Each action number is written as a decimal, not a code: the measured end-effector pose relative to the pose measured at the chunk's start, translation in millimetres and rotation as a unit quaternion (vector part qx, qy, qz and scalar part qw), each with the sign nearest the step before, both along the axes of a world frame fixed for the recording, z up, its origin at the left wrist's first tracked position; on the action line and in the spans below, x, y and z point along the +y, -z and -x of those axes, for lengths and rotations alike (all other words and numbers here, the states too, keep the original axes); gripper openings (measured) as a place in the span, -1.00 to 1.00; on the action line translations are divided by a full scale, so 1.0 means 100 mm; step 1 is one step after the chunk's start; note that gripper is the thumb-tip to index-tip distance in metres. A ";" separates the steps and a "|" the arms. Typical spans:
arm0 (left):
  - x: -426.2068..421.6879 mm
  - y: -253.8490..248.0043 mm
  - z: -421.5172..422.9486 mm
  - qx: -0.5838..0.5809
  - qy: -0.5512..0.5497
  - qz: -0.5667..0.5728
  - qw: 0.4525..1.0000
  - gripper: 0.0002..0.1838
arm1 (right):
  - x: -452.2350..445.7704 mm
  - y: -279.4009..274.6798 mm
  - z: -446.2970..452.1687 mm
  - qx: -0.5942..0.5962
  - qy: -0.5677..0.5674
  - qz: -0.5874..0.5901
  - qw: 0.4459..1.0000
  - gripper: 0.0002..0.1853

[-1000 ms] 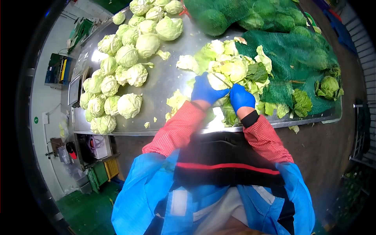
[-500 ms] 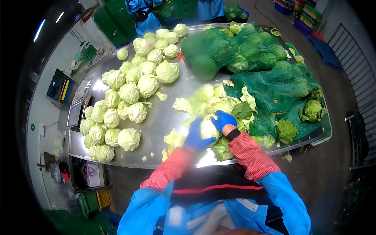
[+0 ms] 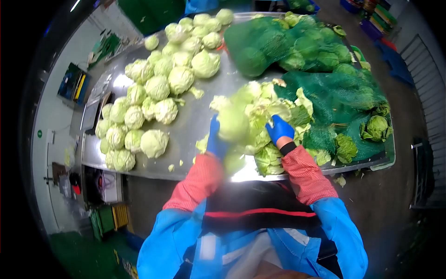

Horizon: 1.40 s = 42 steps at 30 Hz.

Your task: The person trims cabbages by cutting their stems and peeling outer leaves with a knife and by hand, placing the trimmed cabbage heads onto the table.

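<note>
My left hand, in a blue glove, grips a pale green cabbage from its left side. A smear blurs part of that cabbage. To its right, my right hand, also gloved in blue, is over a heap of loose cabbage leaves. The right fingers are curled together, and whatever they hold is too small or hidden to name. Just below that hand, a leafy green cabbage lies near the table's front edge.
Trimmed cabbages are grouped on the left of the metal table. Green mesh sacks with cabbages inside cover the right side. A flat scale-like device stands at the left edge. Someone in blue clothing is across the table.
The cabbage in my left hand has come up and left, off the leaf heap. My right hand has moved apart from it to the right. The camera view has tilted downward.
</note>
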<state>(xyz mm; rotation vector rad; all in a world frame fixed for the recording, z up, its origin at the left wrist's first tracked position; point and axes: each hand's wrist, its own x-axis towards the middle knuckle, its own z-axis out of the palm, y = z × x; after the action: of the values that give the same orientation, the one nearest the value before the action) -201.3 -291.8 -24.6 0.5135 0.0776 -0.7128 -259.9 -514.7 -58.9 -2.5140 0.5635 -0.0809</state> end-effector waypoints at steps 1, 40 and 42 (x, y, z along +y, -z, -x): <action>0.01 -0.09 -0.07 -0.054 -0.001 -0.026 0.998 -0.25 | 0.03 -0.11 -0.01 -0.016 -0.005 -0.022 1.000 -0.50; -0.30 0.18 0.15 -0.492 0.086 -0.643 0.580 0.20 | 0.31 -0.14 0.03 0.004 -0.021 -0.063 0.998 -0.34; -0.21 0.33 0.13 -0.504 0.060 -0.613 0.606 0.23 | 0.23 -0.01 -0.09 0.039 -0.025 -0.069 0.997 -0.50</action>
<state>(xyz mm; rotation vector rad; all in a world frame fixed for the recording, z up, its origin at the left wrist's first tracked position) -214.5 -312.8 -57.7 2.2350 -0.6007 -0.2914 -250.8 -491.3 -57.6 -2.4038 0.5181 0.0742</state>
